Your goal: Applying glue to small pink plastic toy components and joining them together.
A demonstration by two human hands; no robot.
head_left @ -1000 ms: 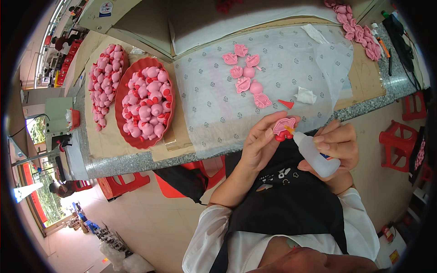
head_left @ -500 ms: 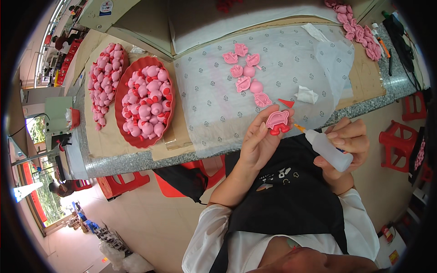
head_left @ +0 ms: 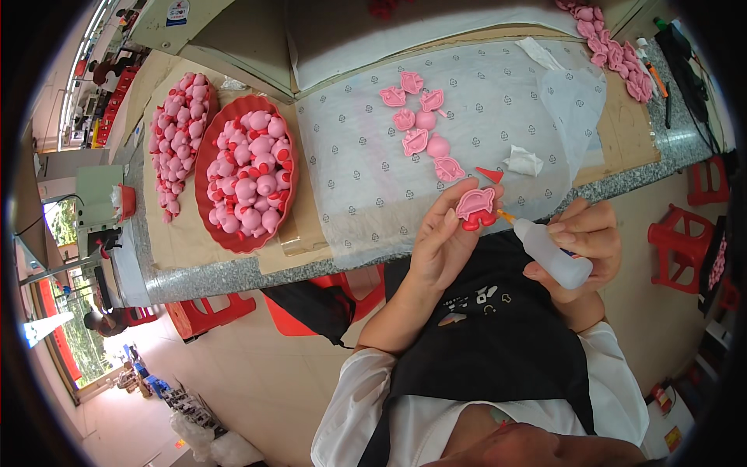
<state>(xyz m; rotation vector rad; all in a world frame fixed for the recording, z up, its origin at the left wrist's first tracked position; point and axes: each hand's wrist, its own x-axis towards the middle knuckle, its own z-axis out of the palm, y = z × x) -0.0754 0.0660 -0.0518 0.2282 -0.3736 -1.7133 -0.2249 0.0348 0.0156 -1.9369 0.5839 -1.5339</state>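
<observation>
My left hand (head_left: 446,232) pinches a small pink and red plastic toy part (head_left: 475,205), its hollow side facing up. In my right hand (head_left: 589,245) is a white squeeze bottle (head_left: 552,255), tilted so its thin orange nozzle (head_left: 506,215) points at the red portion of the part. Whether the tip touches it I cannot tell. Just beyond my left hand lies a red cone-shaped cap (head_left: 489,175). Several hollow pink pieces (head_left: 415,141) and two round pink ones (head_left: 438,146) rest on the printed white paper (head_left: 350,187).
To the left stand a red scalloped bowl (head_left: 204,183) heaped with pink and red figures and a second pile of figures (head_left: 180,128). A crumpled tissue (head_left: 524,161) sits right of the cap. More pink pieces (head_left: 615,58) and an orange-handled tool (head_left: 657,78) are at the far right.
My right hand has moved slightly left with the bottle, bringing its nozzle closer to the toy part. The left hand stays nearly in place.
</observation>
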